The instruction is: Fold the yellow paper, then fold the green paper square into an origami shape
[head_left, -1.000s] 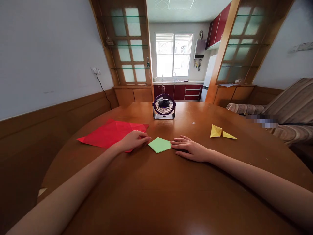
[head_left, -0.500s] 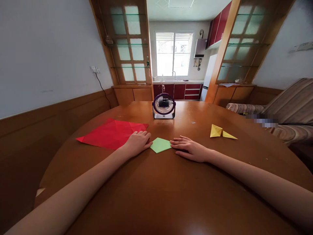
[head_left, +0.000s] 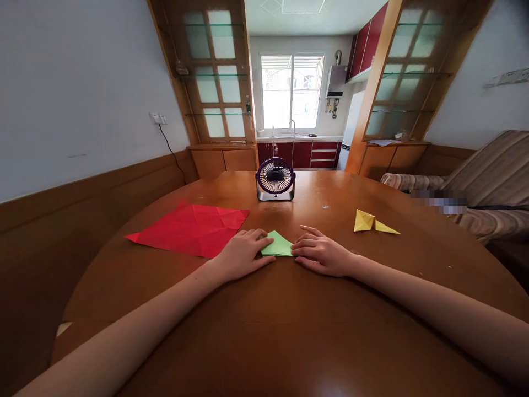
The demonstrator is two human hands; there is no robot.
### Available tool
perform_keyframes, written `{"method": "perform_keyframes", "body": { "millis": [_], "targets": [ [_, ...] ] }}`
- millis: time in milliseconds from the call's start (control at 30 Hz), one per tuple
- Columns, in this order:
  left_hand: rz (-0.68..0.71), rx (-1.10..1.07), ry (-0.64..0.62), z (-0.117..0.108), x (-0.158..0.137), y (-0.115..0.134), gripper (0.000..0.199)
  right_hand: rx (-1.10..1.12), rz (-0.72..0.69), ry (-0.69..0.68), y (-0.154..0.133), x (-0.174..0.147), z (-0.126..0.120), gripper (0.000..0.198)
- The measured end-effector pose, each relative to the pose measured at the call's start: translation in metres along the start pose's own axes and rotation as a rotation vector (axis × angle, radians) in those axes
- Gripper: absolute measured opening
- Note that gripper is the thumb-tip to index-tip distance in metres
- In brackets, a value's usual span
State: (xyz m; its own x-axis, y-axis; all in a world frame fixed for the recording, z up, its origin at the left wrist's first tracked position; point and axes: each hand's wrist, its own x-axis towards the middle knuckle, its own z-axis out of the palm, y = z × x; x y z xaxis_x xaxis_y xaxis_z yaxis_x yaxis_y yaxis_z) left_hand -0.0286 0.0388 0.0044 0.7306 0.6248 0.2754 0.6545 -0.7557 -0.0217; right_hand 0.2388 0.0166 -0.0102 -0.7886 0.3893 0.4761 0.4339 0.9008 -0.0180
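Note:
A small folded sheet of green origami paper [head_left: 279, 245] lies on the table between my hands, now roughly a triangle with a straight lower edge. My left hand [head_left: 242, 253] rests over its left end, index finger on top and thumb stretched apart along the lower edge. At the right tip, the bent fingers and thumb of my right hand [head_left: 324, 252] close on the paper, though the fingertips partly hide that corner. Left of my left hand lies a creased red paper sheet [head_left: 185, 229], flat. Off to the right sits a folded yellow paper piece [head_left: 365, 220] with a pointed tail.
A purple desk fan [head_left: 275, 179] stands on the round wooden table [head_left: 273, 331], beyond the green paper. A striped armchair [head_left: 487, 176] is at the right, and a cord [head_left: 171, 150] hangs from a wall socket at the left.
The green paper has gone from a five-sided shape to a triangle, its lower point now folded out of sight. My left hand has shifted right, onto the paper; my right fingers have curled in.

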Motion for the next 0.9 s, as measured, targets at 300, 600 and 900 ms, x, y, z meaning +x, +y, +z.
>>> {"method": "perform_keyframes", "body": {
  "millis": [300,600,900],
  "targets": [
    [0.102,-0.255,-0.146,0.003,-0.002,-0.013,0.042,0.18,0.102,0.223,-0.005,0.002,-0.003,0.027],
    [0.179,-0.744,-0.269,-0.008,-0.002,-0.009,0.033,0.251,0.176,0.073,0.003,0.0,0.002,0.033],
    [0.129,-0.857,-0.233,-0.005,0.001,-0.022,0.023,0.209,0.126,0.003,0.006,-0.003,0.007,0.027]
  ]
}}
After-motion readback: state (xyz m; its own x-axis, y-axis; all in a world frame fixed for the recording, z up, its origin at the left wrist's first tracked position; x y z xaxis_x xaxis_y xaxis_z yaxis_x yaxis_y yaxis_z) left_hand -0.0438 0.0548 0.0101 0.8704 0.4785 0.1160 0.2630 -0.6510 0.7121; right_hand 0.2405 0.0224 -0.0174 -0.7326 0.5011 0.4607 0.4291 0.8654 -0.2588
